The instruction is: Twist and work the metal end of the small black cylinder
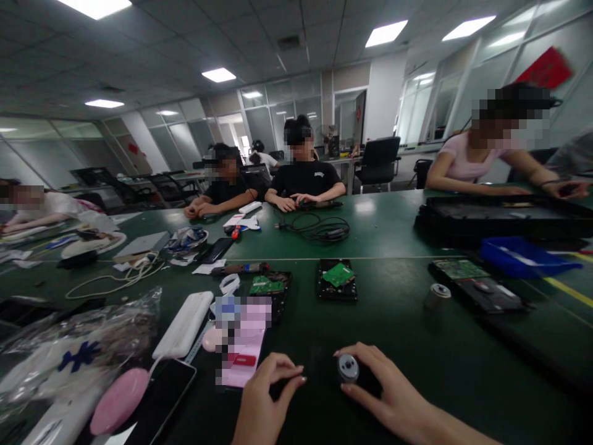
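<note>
My right hand (386, 386) grips a small round metal motor (348, 369) between thumb and fingers, its flat end with a dark centre facing up. To its left, my left hand (269, 398) has thumb and index fingertips brought together in a pinch; whatever is between them, if anything, is too small to make out. A similar metal cylinder (438, 298) stands on the table beyond my right hand. Ahead lies a hard drive (337, 290) with a green circuit board (339, 275) resting on it. Another drive with a green board (267, 285) sits to its left.
Left of my hands are a pink paper sheet (248, 330), a white power bank (184, 324), a phone (172, 392), a pink oval object (119, 400) and plastic bags. At right are a blue tray (528, 258) and more drive parts (491, 293). Several people sit around the table.
</note>
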Demonstrator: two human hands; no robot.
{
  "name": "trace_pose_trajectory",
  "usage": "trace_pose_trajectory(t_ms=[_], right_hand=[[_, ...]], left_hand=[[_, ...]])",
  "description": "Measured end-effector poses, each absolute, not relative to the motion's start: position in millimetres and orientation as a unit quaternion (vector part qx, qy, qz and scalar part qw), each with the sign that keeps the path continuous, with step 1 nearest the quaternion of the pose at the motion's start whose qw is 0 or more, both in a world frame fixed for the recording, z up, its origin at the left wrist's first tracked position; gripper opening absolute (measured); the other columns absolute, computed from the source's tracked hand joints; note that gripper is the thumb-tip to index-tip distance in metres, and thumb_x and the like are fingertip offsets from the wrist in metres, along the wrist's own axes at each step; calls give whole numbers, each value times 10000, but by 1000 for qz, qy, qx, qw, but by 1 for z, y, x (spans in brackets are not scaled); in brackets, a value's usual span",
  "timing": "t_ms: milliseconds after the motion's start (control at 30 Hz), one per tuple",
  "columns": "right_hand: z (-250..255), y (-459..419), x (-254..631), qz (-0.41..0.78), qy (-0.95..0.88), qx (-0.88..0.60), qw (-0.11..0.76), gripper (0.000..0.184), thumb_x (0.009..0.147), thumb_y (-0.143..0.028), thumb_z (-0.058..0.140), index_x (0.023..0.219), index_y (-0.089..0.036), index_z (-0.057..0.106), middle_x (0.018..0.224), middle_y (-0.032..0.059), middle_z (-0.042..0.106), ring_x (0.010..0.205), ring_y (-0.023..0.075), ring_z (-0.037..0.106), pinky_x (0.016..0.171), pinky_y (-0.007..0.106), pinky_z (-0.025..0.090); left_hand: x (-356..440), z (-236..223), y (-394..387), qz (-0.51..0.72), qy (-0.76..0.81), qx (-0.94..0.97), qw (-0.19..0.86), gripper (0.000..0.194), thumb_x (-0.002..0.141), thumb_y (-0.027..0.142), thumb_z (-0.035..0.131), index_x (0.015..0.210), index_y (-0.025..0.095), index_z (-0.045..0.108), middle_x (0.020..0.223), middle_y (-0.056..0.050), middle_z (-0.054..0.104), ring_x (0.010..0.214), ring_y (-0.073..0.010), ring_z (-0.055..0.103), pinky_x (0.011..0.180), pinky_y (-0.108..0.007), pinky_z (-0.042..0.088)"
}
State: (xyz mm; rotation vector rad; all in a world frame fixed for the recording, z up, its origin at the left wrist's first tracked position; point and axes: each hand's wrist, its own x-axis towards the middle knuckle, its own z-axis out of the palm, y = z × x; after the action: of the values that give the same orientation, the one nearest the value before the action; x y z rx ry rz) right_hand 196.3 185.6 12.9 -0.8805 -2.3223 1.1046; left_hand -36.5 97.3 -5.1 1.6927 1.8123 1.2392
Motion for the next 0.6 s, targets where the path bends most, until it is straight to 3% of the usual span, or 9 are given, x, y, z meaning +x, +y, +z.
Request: trace_pose_trajectory(t_ms=[167, 433, 533, 600], right_hand=[[15, 184, 195, 382, -842, -308, 225, 293, 865, -317, 624, 1144, -247, 566, 1120, 42, 623, 1031, 228, 561, 914, 369, 447], [16, 184, 194, 374, -845, -304, 230, 305, 836, -267, 646, 1128, -218, 571, 1108, 54, 624, 1018, 221, 559, 908, 352, 443], [14, 183, 195, 373, -844, -302, 238, 330, 834, -276, 648, 1147, -217, 563, 1110, 57, 619, 1010, 222, 558, 907, 356, 442], [12, 183, 195, 370, -844, -305, 241, 322, 835, -277, 646, 1140, -214, 564, 1100, 60, 620, 997, 224, 558, 896, 359, 443]], left_hand=[[-2, 25, 118, 522, 533, 640, 185, 193, 819, 105, 641, 822, 245, 508, 819, 50, 724, 795, -141, 713, 748, -232, 544], [22, 27, 137, 504, 521, 654, 218, 238, 779, 70, 651, 718, 228, 485, 738, 45, 708, 709, -140, 703, 679, -208, 540], [18, 34, 135, 459, 515, 685, 235, 163, 804, 73, 618, 812, 231, 580, 821, 17, 699, 778, -147, 703, 740, -226, 546], [16, 43, 134, 414, 520, 705, 247, 249, 813, 69, 599, 980, 251, 631, 1001, -19, 690, 950, -175, 681, 869, -281, 526]])
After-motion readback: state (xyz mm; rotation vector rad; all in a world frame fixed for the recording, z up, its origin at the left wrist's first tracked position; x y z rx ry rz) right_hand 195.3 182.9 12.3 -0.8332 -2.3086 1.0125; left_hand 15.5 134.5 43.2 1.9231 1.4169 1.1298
